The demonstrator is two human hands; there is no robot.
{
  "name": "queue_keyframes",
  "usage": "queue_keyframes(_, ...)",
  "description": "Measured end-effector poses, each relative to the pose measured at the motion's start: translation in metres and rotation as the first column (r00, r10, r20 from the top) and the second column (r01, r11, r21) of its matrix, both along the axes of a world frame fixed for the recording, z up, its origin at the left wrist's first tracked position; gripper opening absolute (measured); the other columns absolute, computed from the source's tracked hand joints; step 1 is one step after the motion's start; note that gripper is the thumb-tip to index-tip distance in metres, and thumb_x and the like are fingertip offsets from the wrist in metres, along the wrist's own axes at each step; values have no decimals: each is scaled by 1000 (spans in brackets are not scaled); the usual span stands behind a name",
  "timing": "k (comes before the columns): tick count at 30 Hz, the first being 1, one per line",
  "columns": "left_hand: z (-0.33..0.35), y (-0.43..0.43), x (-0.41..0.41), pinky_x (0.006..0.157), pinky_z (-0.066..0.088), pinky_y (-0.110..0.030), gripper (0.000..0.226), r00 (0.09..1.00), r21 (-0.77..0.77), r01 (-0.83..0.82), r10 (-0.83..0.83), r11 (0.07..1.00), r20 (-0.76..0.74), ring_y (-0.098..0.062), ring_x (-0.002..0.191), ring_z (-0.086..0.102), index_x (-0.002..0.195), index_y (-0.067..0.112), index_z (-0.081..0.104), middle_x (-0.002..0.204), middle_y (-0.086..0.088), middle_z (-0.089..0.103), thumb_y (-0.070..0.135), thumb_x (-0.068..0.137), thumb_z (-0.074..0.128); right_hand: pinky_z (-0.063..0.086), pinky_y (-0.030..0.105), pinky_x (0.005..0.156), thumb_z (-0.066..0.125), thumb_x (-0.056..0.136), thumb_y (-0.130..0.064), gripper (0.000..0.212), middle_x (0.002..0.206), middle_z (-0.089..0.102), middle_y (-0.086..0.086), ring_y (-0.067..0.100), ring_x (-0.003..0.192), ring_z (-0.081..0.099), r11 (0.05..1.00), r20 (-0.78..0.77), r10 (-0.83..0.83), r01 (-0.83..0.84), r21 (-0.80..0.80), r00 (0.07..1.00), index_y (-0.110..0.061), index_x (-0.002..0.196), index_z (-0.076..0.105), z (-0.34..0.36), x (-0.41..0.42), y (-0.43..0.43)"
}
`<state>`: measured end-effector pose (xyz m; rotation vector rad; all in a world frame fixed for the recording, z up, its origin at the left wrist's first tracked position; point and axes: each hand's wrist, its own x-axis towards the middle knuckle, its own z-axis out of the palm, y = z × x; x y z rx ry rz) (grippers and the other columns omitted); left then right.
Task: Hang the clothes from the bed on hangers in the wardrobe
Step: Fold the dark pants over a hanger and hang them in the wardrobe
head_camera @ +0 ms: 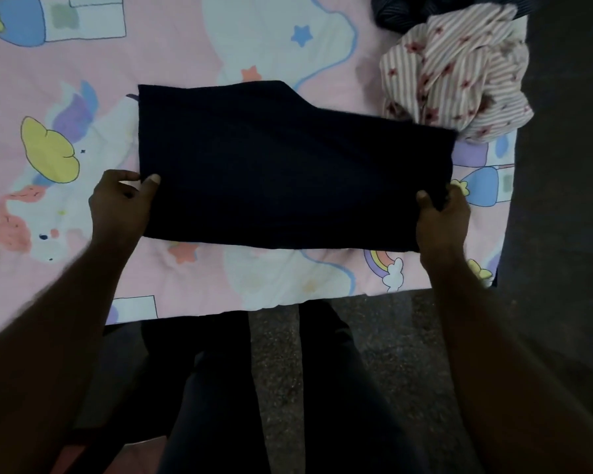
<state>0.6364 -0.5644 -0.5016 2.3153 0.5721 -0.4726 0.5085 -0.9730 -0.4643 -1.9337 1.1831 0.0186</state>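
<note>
Pink cartoon bedsheet [192, 49]; dark navy garment [288, 165] folded flat, L hand [119, 203] & R hand [442, 220] pinching side edges.

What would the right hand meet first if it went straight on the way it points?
Probably the striped garment, lying just beyond the dark cloth that the right hand grips; depth is unclear.

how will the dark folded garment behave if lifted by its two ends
Probably floppy: the dark folded garment lies flat, so its middle would likely sag between the left hand and right hand. Likely light: each grip is just an edge pinch.
</note>
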Motion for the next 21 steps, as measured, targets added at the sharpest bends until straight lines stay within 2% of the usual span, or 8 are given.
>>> queue_keyframes(3, -2, -6, -5, 97, 48, -41, 59, 997, -19, 3, -4, 1000, -75, -30, 108, 61, 127, 9, 53, 115, -15, 64, 51, 86, 65, 53, 44, 97, 63, 94, -26, 36, 117, 66, 5, 23, 110, 63, 987, -117, -39, 56, 148, 992, -9, 125, 55, -9, -11, -10)
queue_keyframes(5, -5, -7, -8, 98, 48, -42, 57, 996, -34, 28, -31, 999, -87, -30, 109, 60, 128, 10, 52, 117, -14, 64, 48, 88, 65, 52, 40, 97, 64, 93, -32, 40, 118, 65, 5, 23, 110, 62, 993, -129, -29, 43, 109, 991, -9, 125, 54, -9, -8, -13)
queue_keyframes(8, -6, -5, -8, 94, 48, -38, 51, 990, -55, 56, -63, 997, -124, -29, 109, 61, 127, 10, 55, 118, -13, 65, 44, 90, 64, 42, 30, 103, 62, 92, -32, 50, 130, 58, 9, 25, 121, 56, 957, -65, 42, -59, -285, 997, -10, 135, 48, -4, -2, -14)
queue_keyframes(11, -4, -4, -8, 96, 48, -40, 52, 988, -82, 66, -77, 994, -133, -29, 109, 61, 128, 11, 55, 118, -12, 65, 44, 89, 65, 20, 38, 116, 53, 96, -39, 63, 155, 32, 16, 31, 144, 27, 729, -118, 400, -394, -560, 909, -12, 149, 34, -7, 2, 3)
queue_keyframes(13, -2, -4, -8, 98, 48, -43, 57, 980, -113, 81, -100, 990, -173, -27, 107, 60, 131, 12, 52, 117, -8, 63, 43, 86, 69, 12, 47, 119, 42, 99, -51, 66, 161, 18, 16, 32, 149, 14, 566, -300, 588, -647, -511, 751, -18, 154, 27, -25, -1, 11)
queue_keyframes(15, 1, -2, -7, 95, 49, -41, 61, 964, -148, 114, -145, 982, -221, -24, 103, 58, 133, 11, 49, 113, -5, 59, 39, 85, 73, 10, 55, 120, 26, 99, -62, 70, 163, 14, 15, 31, 151, 9, 488, -468, 627, -782, -389, 623, -22, 156, 21, -44, -9, 10)
queue_keyframes(17, 2, 3, -5, 86, 50, -36, 56, 950, -147, 163, -195, 976, -243, -24, 98, 59, 129, 7, 53, 112, -8, 61, 33, 85, 74, 8, 57, 119, 17, 98, -65, 73, 163, 15, 14, 29, 151, 10, 486, -549, 590, -803, -344, 592, -21, 156, 21, -53, -14, 6)
queue_keyframes(21, 0, 15, -10, 60, 47, -30, 32, 952, -152, 114, -152, 982, -264, -30, 70, 61, 103, 1, 64, 94, -19, 65, 29, 90, 68, 0, 60, 118, 22, 98, -60, 71, 162, 14, 17, 31, 151, 6, 542, -592, 509, -767, -344, 625, -17, 155, 23, -45, -2, 25)
